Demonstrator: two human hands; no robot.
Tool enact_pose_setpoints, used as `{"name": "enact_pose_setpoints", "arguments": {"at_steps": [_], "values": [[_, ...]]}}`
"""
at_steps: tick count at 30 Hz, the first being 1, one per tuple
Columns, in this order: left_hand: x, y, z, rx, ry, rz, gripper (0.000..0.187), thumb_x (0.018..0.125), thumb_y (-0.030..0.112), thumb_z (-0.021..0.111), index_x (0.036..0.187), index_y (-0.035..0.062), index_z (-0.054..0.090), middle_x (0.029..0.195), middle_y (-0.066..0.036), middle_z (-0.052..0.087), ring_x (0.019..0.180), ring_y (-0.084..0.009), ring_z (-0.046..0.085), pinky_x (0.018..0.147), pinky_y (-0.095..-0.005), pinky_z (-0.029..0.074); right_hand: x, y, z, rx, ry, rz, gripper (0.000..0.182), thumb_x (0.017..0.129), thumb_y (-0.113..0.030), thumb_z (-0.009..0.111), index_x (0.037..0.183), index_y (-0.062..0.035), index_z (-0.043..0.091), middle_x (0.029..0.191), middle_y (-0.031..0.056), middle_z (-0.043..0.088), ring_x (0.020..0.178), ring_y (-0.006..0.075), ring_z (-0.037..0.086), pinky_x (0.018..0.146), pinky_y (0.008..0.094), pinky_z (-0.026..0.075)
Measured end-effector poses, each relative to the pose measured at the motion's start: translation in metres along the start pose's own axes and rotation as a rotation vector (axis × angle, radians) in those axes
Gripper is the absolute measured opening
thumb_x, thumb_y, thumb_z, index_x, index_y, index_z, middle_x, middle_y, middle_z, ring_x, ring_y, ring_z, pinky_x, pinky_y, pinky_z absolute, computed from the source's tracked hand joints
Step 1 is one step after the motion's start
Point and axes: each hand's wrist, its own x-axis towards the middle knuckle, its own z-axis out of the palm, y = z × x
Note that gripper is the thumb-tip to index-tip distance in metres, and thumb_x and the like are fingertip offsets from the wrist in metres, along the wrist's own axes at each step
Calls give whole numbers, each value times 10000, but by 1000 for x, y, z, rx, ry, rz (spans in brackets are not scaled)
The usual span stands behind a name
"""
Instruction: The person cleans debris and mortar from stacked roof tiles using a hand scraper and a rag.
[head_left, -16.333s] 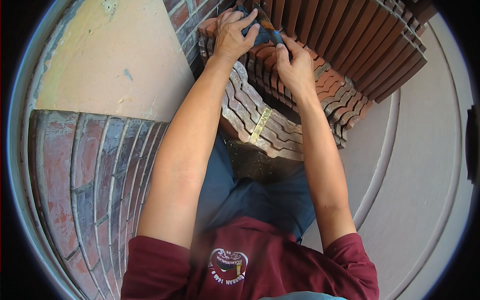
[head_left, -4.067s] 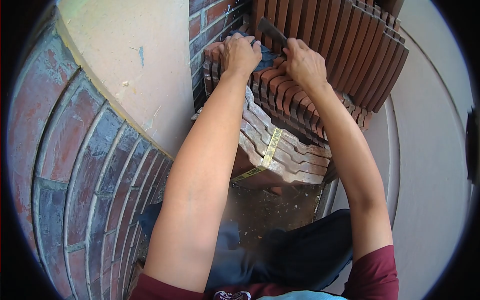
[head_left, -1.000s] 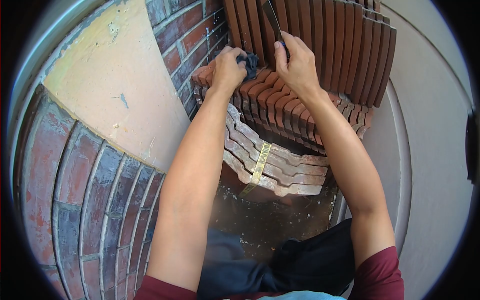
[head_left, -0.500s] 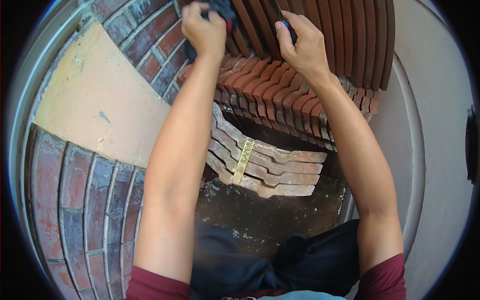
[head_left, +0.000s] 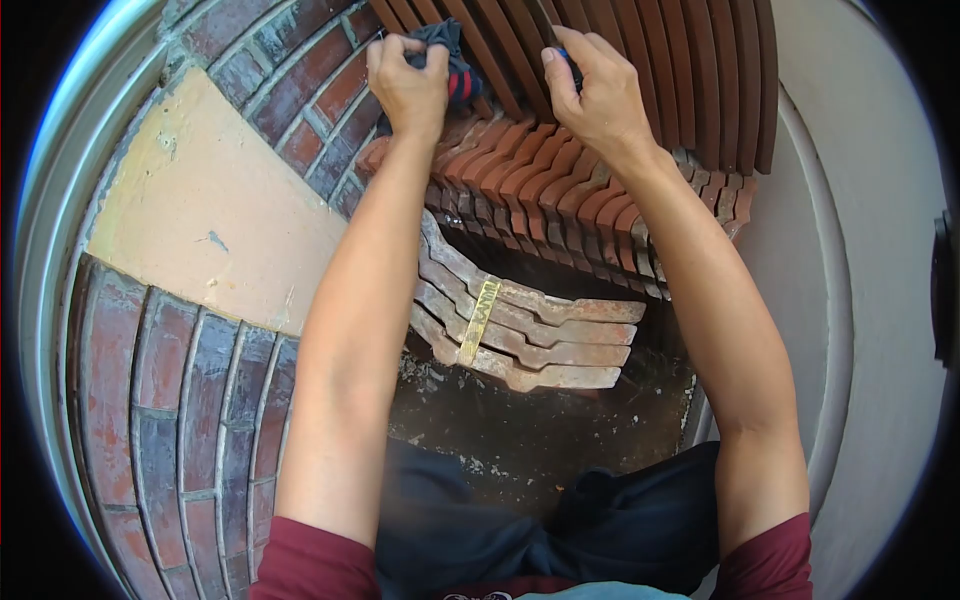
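My left hand (head_left: 408, 92) is closed on a bunched dark cloth (head_left: 443, 40) with red stripes, up by the brick wall and the tiles. To its right, my right hand (head_left: 606, 98) grips a knife-like tool (head_left: 571, 66); its handle shows blue and black, and a thin blade points upward, largely hidden by the fingers. Just beyond both hands stand reddish-brown roof tiles (head_left: 690, 80), packed upright side by side. Below them runs a row of stacked roof tiles (head_left: 545, 180) seen edge-on, with wavy ends.
A small bundle of pale, worn tiles (head_left: 570, 330) with a yellow strap (head_left: 479, 322) lies nearer my legs. Brick wall (head_left: 190, 400) with a smooth beige patch (head_left: 200, 210) rises on the left. A pale wall (head_left: 890, 300) bounds the right. Debris dots the dark floor (head_left: 520, 430).
My left hand and the cloth have come slightly down and toward me. The right hand has shifted a little left with the tool. The camera view has moved slightly.
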Motion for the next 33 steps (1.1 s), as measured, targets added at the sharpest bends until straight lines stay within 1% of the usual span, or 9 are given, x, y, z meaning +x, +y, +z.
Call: {"name": "enact_pose_setpoints", "arguments": {"at_steps": [1,3,14,17,20,23,24,27,33], "values": [[-10,-1,1,-14,-15,-4,184,718,114,717,797,16,584,849,-179,579,794,-391,588,738,-470,482,-2,1,-1,3,-20,3,230,912,-132,621,1088,8,671,848,204,645,772,387,650,705,441,533],[-30,4,-10,13,-256,-133,194,749,113,711,809,-2,567,872,-187,581,809,-388,591,743,-455,482,-10,-2,0,30,-123,49,202,914,-129,606,1056,4,661,835,219,638,783,415,642,708,469,525],[-37,-5,-16,-82,-57,-301,200,832,194,692,856,16,602,849,-191,648,807,-410,627,741,-456,490,-30,-33,16,37,-384,67,144,920,-125,580,940,16,605,858,247,629,826,464,634,741,519,521],[-35,-6,-16,-64,-35,-278,227,853,232,690,848,24,600,842,-188,652,805,-411,632,734,-457,488,-32,-42,28,-19,-418,103,154,927,-129,571,933,22,599,870,256,631,831,476,630,751,531,522],[-37,-3,-18,-68,-72,-347,257,887,269,677,851,29,594,839,-187,658,806,-411,635,729,-460,486,-38,-43,39,-75,-453,151,182,947,-142,539,943,34,585,899,287,624,827,502,631,749,550,530],[-37,-4,-18,-53,-71,-346,292,912,314,690,863,36,616,770,-176,672,721,-352,659,704,-406,507,-44,-48,50,-144,-406,186,154,948,-131,548,938,20,575,880,270,616,804,487,622,720,547,522],[-38,-5,-17,-69,-58,-336,271,931,290,674,878,29,622,781,-169,675,726,-338,661,714,-410,508,-44,-49,51,-171,-379,198,138,947,-124,556,932,13,571,866,257,612,793,477,618,707,543,517],[-34,-4,-13,-271,17,-286,240,945,254,660,911,17,638,829,-160,684,764,-323,662,740,-398,512,-30,-47,54,-160,-388,188,220,980,-168,503,985,42,571,977,317,615,814,530,638,732,573,539],[-25,11,-6,-287,139,-61,207,923,200,682,988,3,678,891,-139,687,833,-264,663,780,-341,511,-22,-41,56,-201,-362,158,201,971,-143,518,963,51,571,960,311,627,820,526,643,729,567,539]]}}
